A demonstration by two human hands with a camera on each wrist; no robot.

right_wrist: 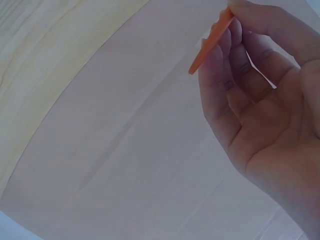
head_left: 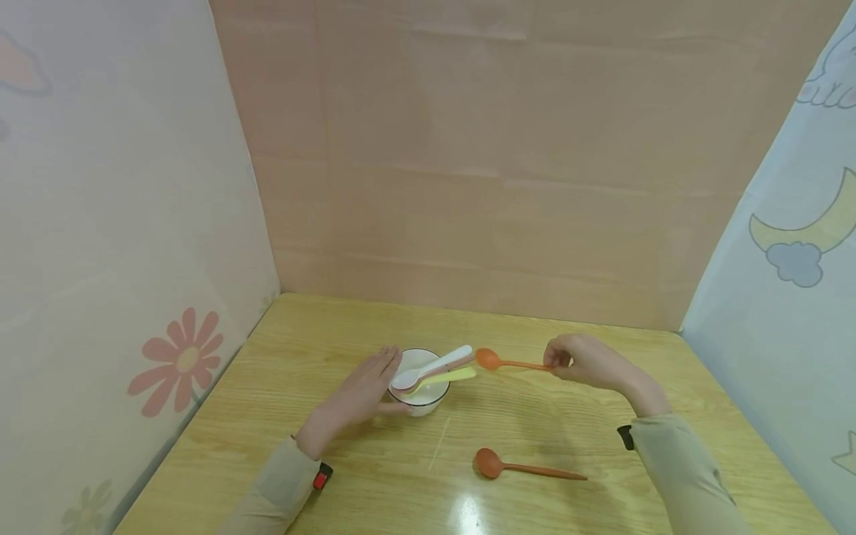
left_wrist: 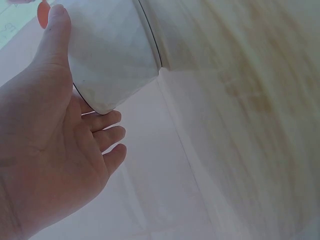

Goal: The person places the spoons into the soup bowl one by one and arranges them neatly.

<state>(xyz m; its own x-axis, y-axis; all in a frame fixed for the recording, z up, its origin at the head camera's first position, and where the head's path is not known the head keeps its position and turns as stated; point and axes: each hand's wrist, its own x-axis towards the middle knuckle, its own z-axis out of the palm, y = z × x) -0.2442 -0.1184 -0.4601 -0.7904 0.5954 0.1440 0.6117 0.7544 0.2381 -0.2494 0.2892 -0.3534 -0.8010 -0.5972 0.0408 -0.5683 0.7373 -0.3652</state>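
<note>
My left hand (head_left: 361, 388) holds the side of a white bowl (head_left: 423, 409) with a dark rim, thumb on the near side and fingers on the far side. In the left wrist view the bowl's wall (left_wrist: 112, 50) lies between thumb and fingers. Inside the bowl lean a white spoon (head_left: 438, 363), a pink spoon (head_left: 461, 363) and a yellow spoon (head_left: 455, 374), handles pointing right. My right hand (head_left: 588, 360) pinches the handle end of an orange spoon (head_left: 515, 364); its head points left, close to the handles in the bowl. The right wrist view shows the orange handle (right_wrist: 212, 42) between thumb and fingers.
A reddish-brown spoon (head_left: 535, 469) lies on the wooden table (head_left: 374, 483) nearer to me, its head to the left. Behind the table stands a plain brownish backdrop (head_left: 501, 163). Patterned panels close off the left (head_left: 120, 186) and right (head_left: 756, 312) sides.
</note>
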